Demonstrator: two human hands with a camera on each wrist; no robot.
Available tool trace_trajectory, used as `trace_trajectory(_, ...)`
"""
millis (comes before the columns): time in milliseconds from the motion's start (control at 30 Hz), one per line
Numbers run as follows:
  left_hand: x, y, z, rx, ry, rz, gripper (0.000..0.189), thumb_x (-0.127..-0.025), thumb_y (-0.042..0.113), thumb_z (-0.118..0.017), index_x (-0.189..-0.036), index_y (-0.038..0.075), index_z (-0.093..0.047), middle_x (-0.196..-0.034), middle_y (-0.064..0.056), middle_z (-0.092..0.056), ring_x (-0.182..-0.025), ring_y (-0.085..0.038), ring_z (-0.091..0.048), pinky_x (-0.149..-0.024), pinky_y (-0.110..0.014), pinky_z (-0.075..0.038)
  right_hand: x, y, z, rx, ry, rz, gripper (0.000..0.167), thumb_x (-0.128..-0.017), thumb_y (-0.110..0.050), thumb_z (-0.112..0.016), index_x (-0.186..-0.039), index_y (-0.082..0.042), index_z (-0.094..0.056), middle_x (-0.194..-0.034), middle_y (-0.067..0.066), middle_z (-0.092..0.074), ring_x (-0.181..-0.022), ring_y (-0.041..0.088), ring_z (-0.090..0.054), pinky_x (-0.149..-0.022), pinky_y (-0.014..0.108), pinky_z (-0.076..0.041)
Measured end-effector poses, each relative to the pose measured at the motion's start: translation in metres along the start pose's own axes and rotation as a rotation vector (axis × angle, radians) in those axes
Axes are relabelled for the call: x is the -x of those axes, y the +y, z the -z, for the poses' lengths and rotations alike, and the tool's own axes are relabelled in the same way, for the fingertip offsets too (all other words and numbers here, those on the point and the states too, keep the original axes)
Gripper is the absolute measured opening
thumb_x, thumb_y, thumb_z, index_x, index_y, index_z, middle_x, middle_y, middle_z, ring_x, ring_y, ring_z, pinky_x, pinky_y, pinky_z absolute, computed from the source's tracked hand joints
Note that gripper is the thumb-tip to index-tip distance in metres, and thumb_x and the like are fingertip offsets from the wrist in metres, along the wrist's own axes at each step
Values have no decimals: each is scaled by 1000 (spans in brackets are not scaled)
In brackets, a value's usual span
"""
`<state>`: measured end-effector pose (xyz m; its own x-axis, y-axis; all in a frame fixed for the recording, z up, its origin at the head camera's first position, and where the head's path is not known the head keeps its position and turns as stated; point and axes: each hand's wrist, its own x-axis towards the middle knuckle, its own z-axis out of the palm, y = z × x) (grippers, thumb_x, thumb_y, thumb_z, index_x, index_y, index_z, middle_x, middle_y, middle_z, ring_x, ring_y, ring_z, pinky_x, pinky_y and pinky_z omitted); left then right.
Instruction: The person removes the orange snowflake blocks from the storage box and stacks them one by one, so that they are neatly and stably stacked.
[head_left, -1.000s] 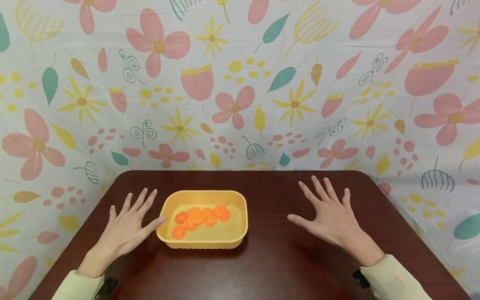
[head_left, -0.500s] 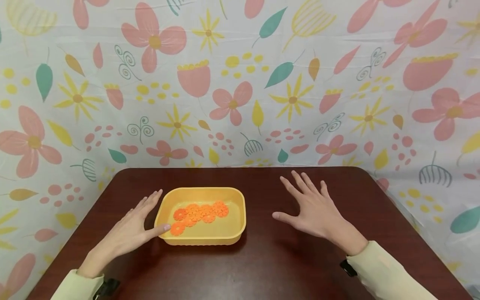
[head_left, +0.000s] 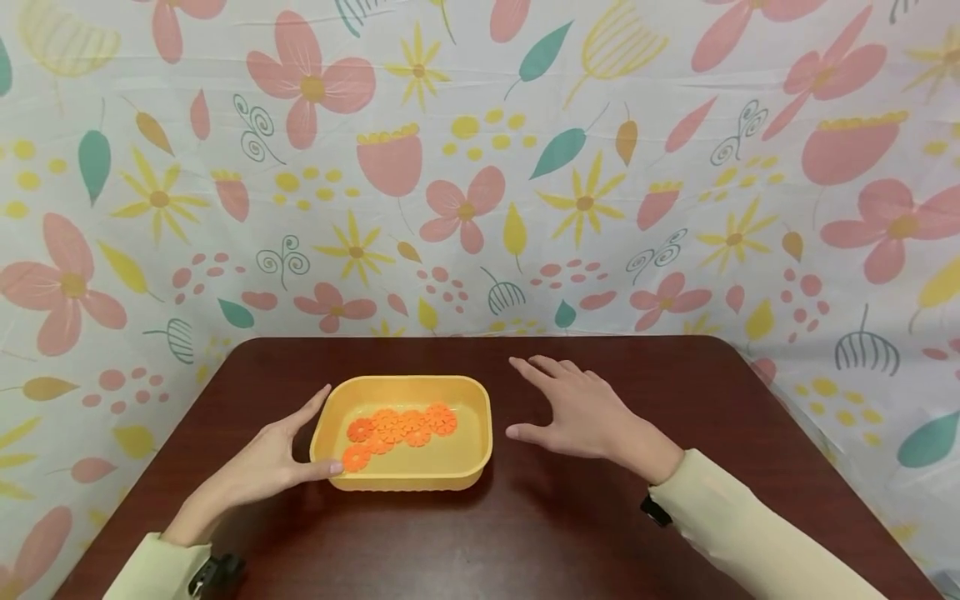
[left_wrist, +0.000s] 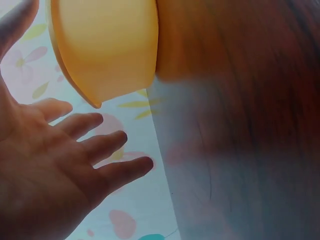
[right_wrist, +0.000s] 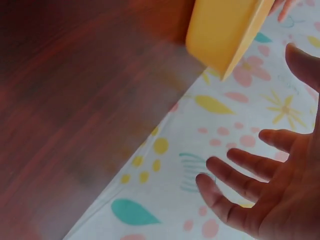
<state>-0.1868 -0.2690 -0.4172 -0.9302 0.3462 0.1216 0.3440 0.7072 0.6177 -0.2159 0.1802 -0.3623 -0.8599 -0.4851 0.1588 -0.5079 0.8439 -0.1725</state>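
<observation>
A yellow plastic basin [head_left: 408,482] stands on the table, left of the middle. Inside it lie several flat orange flower-shaped discs [head_left: 390,429], some overlapping, mostly toward the left half. My left hand [head_left: 266,460] is at the basin's left side, its thumb over the front left corner of the rim. The left wrist view shows the fingers of that hand [left_wrist: 60,165] spread and apart from the basin wall [left_wrist: 107,45]. To the right of the basin my right hand [head_left: 581,412] hovers with loosely bent fingers, a small gap from the rim, holding nothing.
The dark reddish-brown table [head_left: 450,546] has rounded far corners. Behind and beside it hangs a white cloth [head_left: 480,275] printed with flowers and leaves. Both sleeves are pale, and a dark wrist strap [head_left: 216,575] shows at the left cuff.
My right hand has moved left toward the basin, its fingers less spread. My left hand has turned and come in closer around the basin's left side. The basin and discs stay in place.
</observation>
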Motion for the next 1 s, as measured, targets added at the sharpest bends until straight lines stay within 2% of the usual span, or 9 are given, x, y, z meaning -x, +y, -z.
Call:
trace_trajectory(200, -2, -5, 0, 22, -20, -22, 112, -84, 48, -88, -168, 9, -26, -166, -16, -37, -147, -43, -41, -108, -69, -41, -22, -12, -2, -84, -65, 115, 91, -89, -62, -77, -163, -22, -43, -155, 13, -52, -139, 36, -50, -103, 60, -49)
trace_trajectory(433, -3, -13, 0, 44, -46, -30, 114, -82, 51, -89, -167, 6, -28, -167, -15, -36, -149, -43, -37, -111, -70, -36, -48, -23, -9, -224, -185, 227, 79, -92, -37, -83, -159, -16, -49, -155, 7, -51, -142, 27, -46, -110, 51, -45)
trace_trajectory(667, -3, -19, 0, 100, -65, -49, 110, -83, 43, -91, -167, 8, -30, -164, -15, -41, -148, -43, -39, -111, -70, -36, -71, -35, -26, -299, -273, 295, 63, -93, -20, -82, -151, -12, -58, -151, 4, -54, -141, 24, -46, -114, 45, -42)
trace_trajectory(767, -4, -22, 0, 164, -86, -78, 108, -85, 35, -90, -167, 7, -27, -165, -15, -39, -147, -40, -41, -114, -54, -41, -78, -39, -31, -326, -304, 329, 58, -94, -16, -81, -148, -9, -60, -149, 6, -56, -140, 27, -47, -114, 45, -42)
trace_trajectory(900, -7, -27, 0, 284, -126, -118, 106, -88, 23, -88, -168, 5, -22, -168, -18, -33, -145, -40, -43, -105, -25, -46, -87, -42, -35, -371, -331, 368, 59, -92, -11, -82, -147, -6, -60, -143, 10, -61, -125, 33, -57, -101, 42, -50)
trace_trajectory(1000, -8, -29, -1, 352, -147, -122, 104, -89, 18, -86, -168, 3, -20, -169, -20, -28, -147, -43, -40, -101, -20, -46, -95, -43, -37, -400, -351, 368, 62, -90, -9, -85, -147, -4, -60, -139, 12, -63, -112, 33, -60, -90, 36, -52)
